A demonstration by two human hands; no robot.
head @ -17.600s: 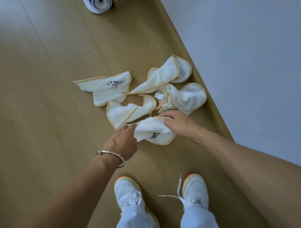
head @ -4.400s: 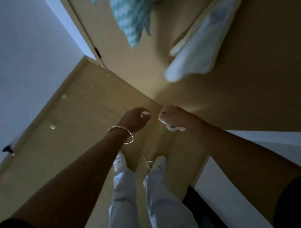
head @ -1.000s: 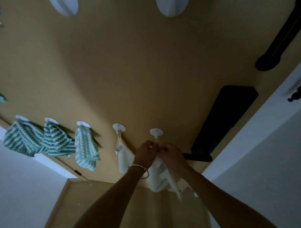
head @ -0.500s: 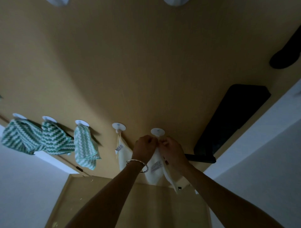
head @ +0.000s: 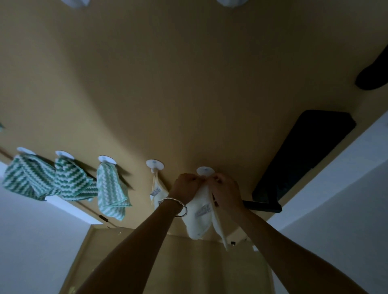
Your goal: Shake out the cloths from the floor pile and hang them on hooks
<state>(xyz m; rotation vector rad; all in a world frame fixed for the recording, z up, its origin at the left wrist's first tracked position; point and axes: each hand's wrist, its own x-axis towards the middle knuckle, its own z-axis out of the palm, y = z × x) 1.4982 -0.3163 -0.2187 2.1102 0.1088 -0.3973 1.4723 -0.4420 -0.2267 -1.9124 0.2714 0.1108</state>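
A white cloth (head: 199, 218) with a small label hangs down below my two hands. My left hand (head: 184, 186), with a bracelet on the wrist, and my right hand (head: 225, 190) both pinch its top edge right at a round white hook (head: 205, 171) on the tan door. Whether the cloth's loop is over the hook is hidden by my fingers. Another white cloth (head: 159, 193) hangs from the hook (head: 155, 164) just to the left.
Three green zigzag cloths (head: 111, 186) (head: 71, 180) (head: 25, 176) hang from hooks further left. A black door handle (head: 262, 205) and a black plate (head: 304, 155) lie to the right. Two more white hooks (head: 231, 2) show at the top edge.
Both hands have stayed at the hook, pressing slightly closer to it. The cloth hangs much as before. Much earlier I picked this cloth off the floor pile.
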